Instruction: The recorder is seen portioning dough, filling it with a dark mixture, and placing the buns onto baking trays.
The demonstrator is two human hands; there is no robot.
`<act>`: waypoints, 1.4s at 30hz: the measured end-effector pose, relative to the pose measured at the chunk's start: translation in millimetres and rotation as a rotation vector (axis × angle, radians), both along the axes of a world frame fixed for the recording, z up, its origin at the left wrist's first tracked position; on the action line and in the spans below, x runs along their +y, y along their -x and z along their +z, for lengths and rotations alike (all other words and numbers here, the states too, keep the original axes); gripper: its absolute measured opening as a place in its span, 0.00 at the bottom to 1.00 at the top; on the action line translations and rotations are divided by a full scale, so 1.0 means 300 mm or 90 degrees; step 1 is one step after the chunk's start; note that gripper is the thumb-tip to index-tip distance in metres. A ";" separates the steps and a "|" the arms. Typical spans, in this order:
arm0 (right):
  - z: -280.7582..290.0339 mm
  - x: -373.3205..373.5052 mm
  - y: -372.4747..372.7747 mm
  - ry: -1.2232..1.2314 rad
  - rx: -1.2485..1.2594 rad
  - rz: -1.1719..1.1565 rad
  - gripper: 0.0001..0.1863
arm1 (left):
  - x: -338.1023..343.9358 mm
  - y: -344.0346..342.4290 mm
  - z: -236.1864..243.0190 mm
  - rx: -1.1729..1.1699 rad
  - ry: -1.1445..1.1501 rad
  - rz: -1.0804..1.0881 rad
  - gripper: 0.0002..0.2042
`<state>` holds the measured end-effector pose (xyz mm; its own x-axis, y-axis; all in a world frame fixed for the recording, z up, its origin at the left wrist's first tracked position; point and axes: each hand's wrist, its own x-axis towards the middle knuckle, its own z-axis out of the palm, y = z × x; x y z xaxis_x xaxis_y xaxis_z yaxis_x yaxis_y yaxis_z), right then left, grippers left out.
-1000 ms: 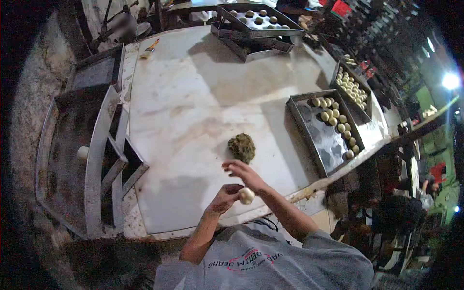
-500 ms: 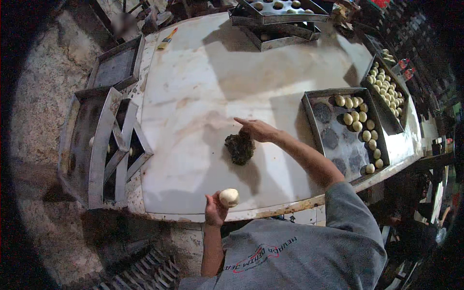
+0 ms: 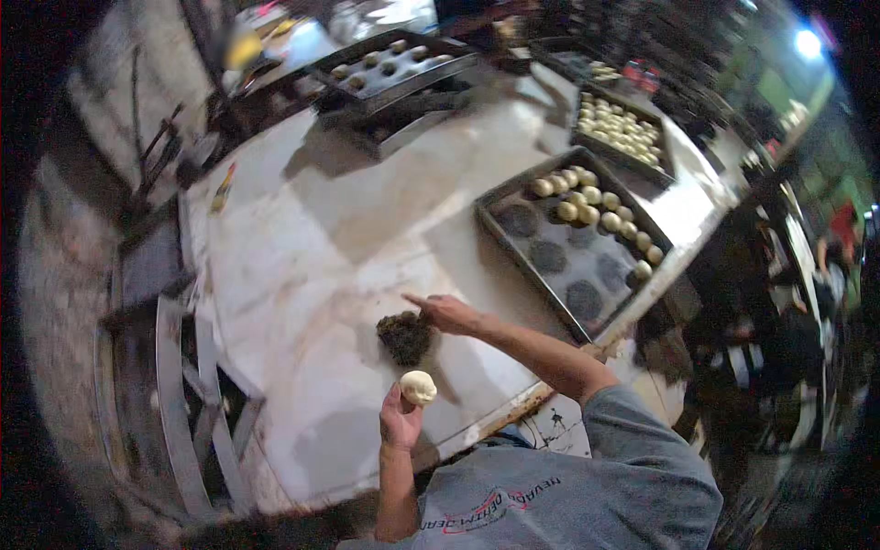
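In my left hand (image 3: 401, 423), near the table's front edge, a pale round dough ball (image 3: 419, 388) rests against the thumb and fingers; its top looks folded. Just beyond it on the table lies a dark, crumbly clump of filling (image 3: 404, 338). My right hand (image 3: 451, 315) is at the clump's right side, index finger stretched out to the left over its far edge. The other fingers are bent down and partly hidden, and nothing shows in them. To the right stands a metal tray (image 3: 534, 271) with rows of pale dough balls (image 3: 589, 213) along its far and right sides.
Another tray of dough balls (image 3: 621, 131) stands behind it. Stacked trays (image 3: 394, 87) are at the far edge. A yellow brush (image 3: 221, 190) lies at the far left. Empty metal trays (image 3: 181, 403) lean along the left edge.
My view has swung right, so the table appears tilted. The left hand has raised the dough ball closer to the dark clump. The right hand stays beside the clump, index finger still stretched out.
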<state>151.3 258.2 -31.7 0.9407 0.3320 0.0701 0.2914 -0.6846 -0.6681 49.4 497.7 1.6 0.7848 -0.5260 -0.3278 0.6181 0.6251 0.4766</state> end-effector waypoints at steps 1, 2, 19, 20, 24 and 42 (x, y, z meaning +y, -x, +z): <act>0.008 0.023 0.019 -0.016 -0.013 -0.017 0.38 | 0.007 -0.016 -0.016 0.048 -0.036 0.026 0.17; 0.023 0.025 0.042 -0.029 -0.028 -0.038 0.40 | -0.005 -0.036 -0.016 0.094 -0.070 0.049 0.17; 0.490 0.099 0.939 -0.429 -0.170 -0.810 0.31 | -0.481 0.191 0.159 -0.313 0.043 -0.396 0.17; 0.505 0.091 0.992 -0.329 -0.176 -0.837 0.31 | -0.530 0.242 0.180 -0.315 0.052 -0.431 0.17; 0.519 0.010 1.246 -0.326 -0.201 -0.954 0.35 | -0.768 0.494 0.200 -0.298 0.100 -0.546 0.24; 0.528 -0.496 1.918 -0.275 -0.294 -1.066 0.37 | -1.414 1.150 0.142 -0.157 0.060 -0.855 0.14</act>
<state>-424.3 109.2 126.7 0.1038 -0.9714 0.2137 -0.2633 -0.2340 -0.9359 -295.6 73.6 44.3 -0.3098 -0.9344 -0.1759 0.6752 -0.3465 0.6512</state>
